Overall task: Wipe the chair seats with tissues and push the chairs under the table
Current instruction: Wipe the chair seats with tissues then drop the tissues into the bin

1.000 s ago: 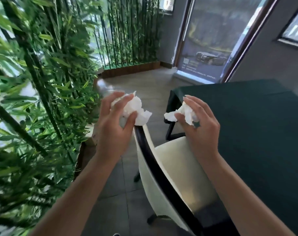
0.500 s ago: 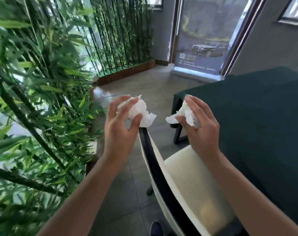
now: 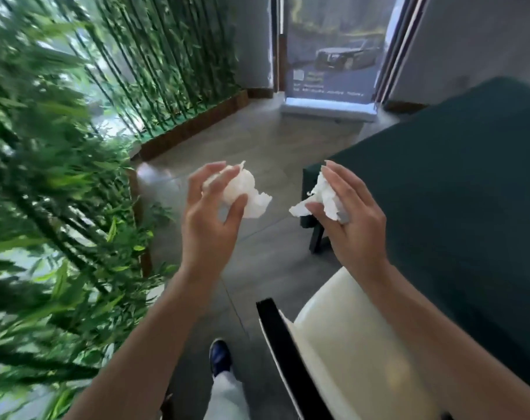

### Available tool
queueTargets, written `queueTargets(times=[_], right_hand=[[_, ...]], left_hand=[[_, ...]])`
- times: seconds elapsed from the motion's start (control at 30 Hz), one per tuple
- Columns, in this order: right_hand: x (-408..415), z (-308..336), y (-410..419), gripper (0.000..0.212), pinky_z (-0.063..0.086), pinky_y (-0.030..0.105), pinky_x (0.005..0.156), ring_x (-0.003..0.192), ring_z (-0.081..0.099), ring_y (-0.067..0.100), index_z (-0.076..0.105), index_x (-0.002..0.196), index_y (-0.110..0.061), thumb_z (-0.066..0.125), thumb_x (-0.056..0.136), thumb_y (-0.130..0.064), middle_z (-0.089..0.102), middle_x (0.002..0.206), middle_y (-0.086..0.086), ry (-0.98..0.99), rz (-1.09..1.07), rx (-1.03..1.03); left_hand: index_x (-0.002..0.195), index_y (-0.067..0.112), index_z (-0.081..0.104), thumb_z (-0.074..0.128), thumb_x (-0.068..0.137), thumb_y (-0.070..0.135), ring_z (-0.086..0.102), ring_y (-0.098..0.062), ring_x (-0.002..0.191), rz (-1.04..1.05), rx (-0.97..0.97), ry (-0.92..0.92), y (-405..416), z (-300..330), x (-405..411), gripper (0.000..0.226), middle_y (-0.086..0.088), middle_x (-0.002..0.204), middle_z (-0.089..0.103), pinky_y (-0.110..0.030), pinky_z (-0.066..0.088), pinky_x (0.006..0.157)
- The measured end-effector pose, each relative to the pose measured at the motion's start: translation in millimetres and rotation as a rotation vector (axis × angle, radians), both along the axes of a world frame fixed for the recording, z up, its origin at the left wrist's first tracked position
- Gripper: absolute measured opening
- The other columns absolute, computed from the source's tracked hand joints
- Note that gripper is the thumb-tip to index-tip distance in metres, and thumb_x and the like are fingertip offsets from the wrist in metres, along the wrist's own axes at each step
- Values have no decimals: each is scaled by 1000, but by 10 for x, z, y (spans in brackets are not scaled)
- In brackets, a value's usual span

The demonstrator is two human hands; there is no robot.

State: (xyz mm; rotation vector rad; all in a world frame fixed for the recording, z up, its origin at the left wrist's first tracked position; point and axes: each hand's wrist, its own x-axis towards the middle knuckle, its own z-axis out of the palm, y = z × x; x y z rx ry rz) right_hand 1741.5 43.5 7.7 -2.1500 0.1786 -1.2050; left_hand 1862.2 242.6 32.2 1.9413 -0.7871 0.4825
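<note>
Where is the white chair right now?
In the head view the white chair sits at the lower right, below the right hand, with the dark green table along its right side.

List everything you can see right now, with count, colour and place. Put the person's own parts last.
tissue wads: two, white, one in each hand, the other at
chair: one, cream seat with a black back edge, lower right, close against the table
table: one, under a dark green cloth, right side
bamboo plants: many stems, green, along the left and far left, in brown wooden planters
banner stand: one, dark print showing a car, far centre on the floor
floor: grey tiles, centre
shoe: one, dark blue, bottom centre, below a pale trouser leg
left hand: holds a tissue wad above the floor
right hand: holds a tissue wad by the table corner
</note>
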Motion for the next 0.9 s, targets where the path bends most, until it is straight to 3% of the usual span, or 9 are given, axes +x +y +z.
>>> queueTargets(times=[0.17,0.27,0.4,0.73,0.9], right_hand=[[678,-108,22,50,43,16,111,134,51,-4,64,137,-2,72,98,-31,61,143,11,35,-123,-50],[1112,-21,116,48,42,15,110,133,55,3,64,137,-2,70,99,-31,61,142,12,77,-192,-23],[1633,96,162,49,42,14,109,132,55,1,64,137,-3,68,101,-36,61,142,9,42,-249,-42],[2149,-46,-493,47,47,20,110,132,58,11,63,138,-3,70,101,-31,62,141,12,3,-426,-31],[2525,72,-1046,46,45,17,110,129,59,14,64,136,-1,72,98,-27,62,140,14,-16,-493,-19]], left_hand=[[132,16,66,76,90,9,43,8,127,-121,-27,31,-96,-221,955,44,-3,137,54,-12,42,104],[132,20,66,76,90,12,47,2,126,-155,-49,34,-114,-222,1549,44,4,136,51,-15,44,102],[132,21,67,74,90,10,52,-6,126,-204,-100,94,-149,-94,2147,44,0,136,53,-30,51,102],[132,23,66,76,89,9,46,8,126,-385,-21,37,-1124,36,2870,46,1,138,53,-12,41,104],[132,20,66,77,89,9,51,-6,127,-441,12,-44,-1616,244,3157,46,-3,138,54,-9,38,104]])
